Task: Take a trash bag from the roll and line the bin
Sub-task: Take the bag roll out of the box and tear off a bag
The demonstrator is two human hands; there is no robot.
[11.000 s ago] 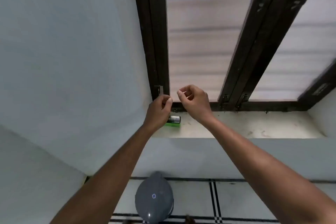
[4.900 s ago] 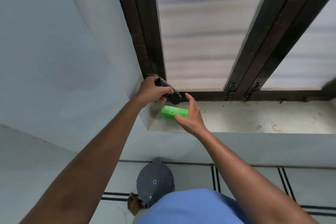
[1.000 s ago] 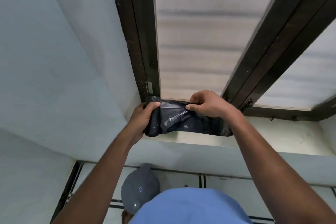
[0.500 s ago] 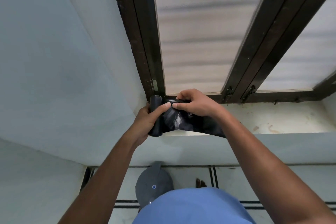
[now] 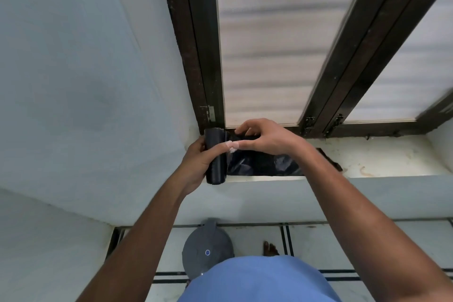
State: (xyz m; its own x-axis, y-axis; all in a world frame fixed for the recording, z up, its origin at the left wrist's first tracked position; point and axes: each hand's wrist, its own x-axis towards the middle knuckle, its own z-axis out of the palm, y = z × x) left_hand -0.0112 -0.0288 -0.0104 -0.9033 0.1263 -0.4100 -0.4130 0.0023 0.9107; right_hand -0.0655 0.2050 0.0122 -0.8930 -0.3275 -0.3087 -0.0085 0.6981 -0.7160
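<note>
My left hand (image 5: 198,162) grips a black roll of trash bags (image 5: 215,154), held upright over the left end of the window sill. A black trash bag (image 5: 259,165) runs off the roll to the right across the sill. My right hand (image 5: 264,138) pinches the bag's top edge just beside the roll, thumb and fingers closed on the plastic. The bag's far end (image 5: 331,159) shows beyond my right forearm. A grey bin with a closed lid (image 5: 207,250) stands on the floor below, partly hidden by my blue shirt.
The pale window sill (image 5: 382,157) stretches to the right under a dark-framed window (image 5: 203,56). A light wall (image 5: 85,81) closes the left side. My bare foot (image 5: 269,249) is on the tiled floor next to the bin.
My right hand slid left along the bag to sit right beside the roll. The roll stays in my left hand.
</note>
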